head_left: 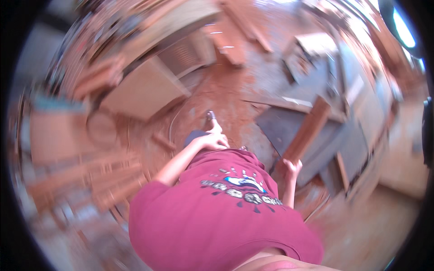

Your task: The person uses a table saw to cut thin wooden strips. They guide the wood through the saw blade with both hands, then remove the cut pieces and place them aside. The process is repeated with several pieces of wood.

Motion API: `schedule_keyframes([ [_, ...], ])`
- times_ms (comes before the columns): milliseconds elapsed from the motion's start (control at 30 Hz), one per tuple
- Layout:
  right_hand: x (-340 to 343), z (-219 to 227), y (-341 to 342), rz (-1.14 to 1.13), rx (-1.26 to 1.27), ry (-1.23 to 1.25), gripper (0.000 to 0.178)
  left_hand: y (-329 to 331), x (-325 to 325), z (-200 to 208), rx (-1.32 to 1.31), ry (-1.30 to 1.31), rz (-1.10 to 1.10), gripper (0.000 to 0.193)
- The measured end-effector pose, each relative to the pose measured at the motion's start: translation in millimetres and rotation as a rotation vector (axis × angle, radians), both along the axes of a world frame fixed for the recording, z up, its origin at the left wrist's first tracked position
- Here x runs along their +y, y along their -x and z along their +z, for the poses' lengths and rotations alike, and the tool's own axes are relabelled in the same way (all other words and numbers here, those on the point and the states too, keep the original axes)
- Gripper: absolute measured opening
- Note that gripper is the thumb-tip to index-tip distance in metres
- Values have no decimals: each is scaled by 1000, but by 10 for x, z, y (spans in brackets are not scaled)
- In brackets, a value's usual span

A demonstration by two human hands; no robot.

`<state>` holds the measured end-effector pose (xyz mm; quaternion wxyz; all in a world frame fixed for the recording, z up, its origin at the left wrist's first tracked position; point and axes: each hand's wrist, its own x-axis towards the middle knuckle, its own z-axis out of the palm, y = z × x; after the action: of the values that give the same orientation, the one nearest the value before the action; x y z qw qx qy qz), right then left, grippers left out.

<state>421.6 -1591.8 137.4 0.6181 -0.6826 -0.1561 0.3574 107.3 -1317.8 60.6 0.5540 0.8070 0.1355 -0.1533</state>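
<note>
My right hand (291,168) is wrapped round the lower end of a reddish-brown wooden plank (308,131). The plank slants up and away to the right, above grey panels. My left hand (215,141) rests in front of my waist, near the hem of my maroon shirt (217,198). Its fingers look loosely stretched, with nothing visible in them, though motion blur softens their outline. One of my feet (211,116) shows just beyond it on the dusty floor.
Dark grey panels (289,128) and a metal-topped surface (318,86) stand at the right. A pale brown box-like panel (144,90) sits at the left, beside stacked timber (113,174). Wooden offcuts (246,27) lie on the reddish, dusty floor (226,88) ahead.
</note>
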Motion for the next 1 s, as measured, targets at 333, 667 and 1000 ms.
schedule_keyframes([
  [333, 988, 635, 483, 495, 79, 18, 36, 459, -434, -64, 11, -29, 411, 22],
  [667, 2068, 257, 2212, 773, -7, 141, 38, 2304, -150, -549, -166, -7, 952, 26],
  [1000, 3121, 474, 3991, 1017, -137, 158, 30, 3679, -226, -624, 90, -67, 879, 28],
])
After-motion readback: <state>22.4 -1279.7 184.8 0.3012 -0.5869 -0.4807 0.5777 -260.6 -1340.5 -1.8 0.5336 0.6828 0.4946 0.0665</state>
